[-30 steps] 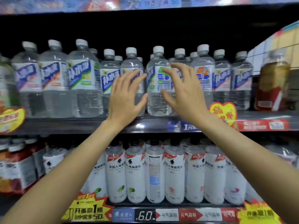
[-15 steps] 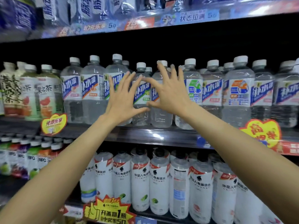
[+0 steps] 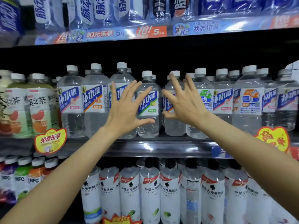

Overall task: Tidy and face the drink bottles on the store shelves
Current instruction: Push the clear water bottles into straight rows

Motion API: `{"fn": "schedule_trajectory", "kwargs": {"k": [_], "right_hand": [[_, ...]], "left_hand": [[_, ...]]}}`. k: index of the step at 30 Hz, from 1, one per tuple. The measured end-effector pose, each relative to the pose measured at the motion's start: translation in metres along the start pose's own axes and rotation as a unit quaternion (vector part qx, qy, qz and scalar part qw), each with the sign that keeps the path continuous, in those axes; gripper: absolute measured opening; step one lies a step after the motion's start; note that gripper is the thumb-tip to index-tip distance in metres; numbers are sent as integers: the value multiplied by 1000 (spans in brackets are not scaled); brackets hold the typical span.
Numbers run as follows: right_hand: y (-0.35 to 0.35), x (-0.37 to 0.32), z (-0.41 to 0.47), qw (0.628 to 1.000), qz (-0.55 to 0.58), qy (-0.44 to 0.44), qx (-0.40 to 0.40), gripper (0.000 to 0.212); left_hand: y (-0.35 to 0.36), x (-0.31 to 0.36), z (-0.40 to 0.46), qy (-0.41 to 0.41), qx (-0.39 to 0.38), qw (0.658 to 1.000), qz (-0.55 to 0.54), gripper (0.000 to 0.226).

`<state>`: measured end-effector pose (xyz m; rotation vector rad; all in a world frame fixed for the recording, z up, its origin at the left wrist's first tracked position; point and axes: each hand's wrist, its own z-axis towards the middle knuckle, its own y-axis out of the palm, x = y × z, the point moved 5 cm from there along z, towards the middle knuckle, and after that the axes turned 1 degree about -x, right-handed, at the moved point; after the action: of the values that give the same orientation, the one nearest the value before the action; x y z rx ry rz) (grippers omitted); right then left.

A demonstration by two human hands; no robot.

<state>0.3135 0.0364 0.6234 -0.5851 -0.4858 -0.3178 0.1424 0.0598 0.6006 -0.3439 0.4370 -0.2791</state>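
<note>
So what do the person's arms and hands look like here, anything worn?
Both forearms are bare as far as the frame shows, no sleeves visible. The left hand and right hand wear no gloves, and no rings, watch or bracelet show on the fingers or wrists.

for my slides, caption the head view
Both open hands, left hand and right hand, reach toward clear bottles on the shelf.

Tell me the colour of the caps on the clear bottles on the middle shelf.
White, seen in the head view, as on the cap of the clear bottle between the hands.
</note>
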Motion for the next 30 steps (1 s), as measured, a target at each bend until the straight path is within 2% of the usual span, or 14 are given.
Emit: {"fn": "schedule_trajectory", "kwargs": {"k": [2,4,7,9,12,16,20,22,25,30], "right_hand": [[1,-2,0,1000,-11,-10,-6,73],[-3,-3,0,999,27,-26,1,70],[-18,0,3,976,208,-5,63,51],[-28,4,10,961,257,35,94,43],[-30,1,31,982,174,20,73,39],[-30,-5,56,989,138,5,47,40],[-21,0,45,998,59,14,35,38],[-14,5,33,998,54,36,22,42],[2,0,23,999,23,19,-11,47],[-2,-1,22,999,36,12,-15,35]], "left_hand": [[0,-2,0,10,-1,1000,-3,99],[-1,0,-2,19,8,1000,-6,98],[-2,12,-2,-4,19,1000,-6,105],[0,23,1,-41,1,999,31,113],[7,30,3,-75,-26,994,77,116],[11,21,0,-77,0,995,69,109],[12,24,0,-31,42,998,33,94],[12,26,-1,5,61,998,14,81],[13,25,-1,15,68,997,12,71],[12,27,-1,0,73,997,19,69]]}}
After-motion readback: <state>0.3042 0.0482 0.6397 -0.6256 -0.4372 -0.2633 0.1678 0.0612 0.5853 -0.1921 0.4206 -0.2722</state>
